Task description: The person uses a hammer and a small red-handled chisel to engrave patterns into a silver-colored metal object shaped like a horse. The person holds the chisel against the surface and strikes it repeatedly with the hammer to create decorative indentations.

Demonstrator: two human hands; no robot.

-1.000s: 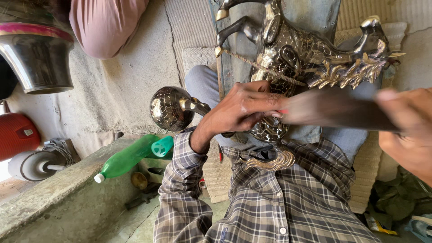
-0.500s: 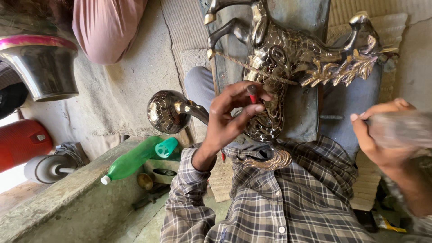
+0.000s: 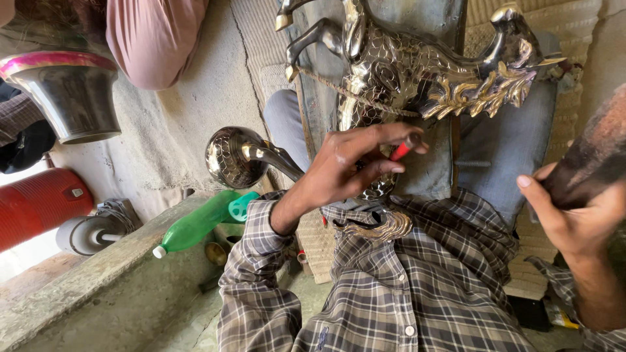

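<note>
Over the last second the right hand (image 3: 577,218) has drawn its dark, blurred mallet-like tool (image 3: 593,160) away from the middle of the frame to the far right edge, where it now sits raised, fingers wrapped tight around the handle. That pull-back has uncovered the left hand (image 3: 342,173), which has barely shifted. Its fingertips are pinched closed on a thin red-tipped punch (image 3: 402,150), the point pressed against the engraved metal horse figure (image 3: 404,72). The horse lies across the person's lap, filling the upper centre and bound with a cord (image 3: 339,88). Judging by the raised tool and the planted punch, this looks like the gap between two strikes.

A round engraved metal knob (image 3: 231,156) juts out just left of the left wrist. Further left, a green plastic bottle (image 3: 195,225) lies on a concrete ledge (image 3: 78,293), with a red cylinder (image 3: 39,205) and a metal bowl-shaped vessel (image 3: 62,94) at the upper left. The checked shirt sleeve (image 3: 254,261) crowds the lower centre.
</note>
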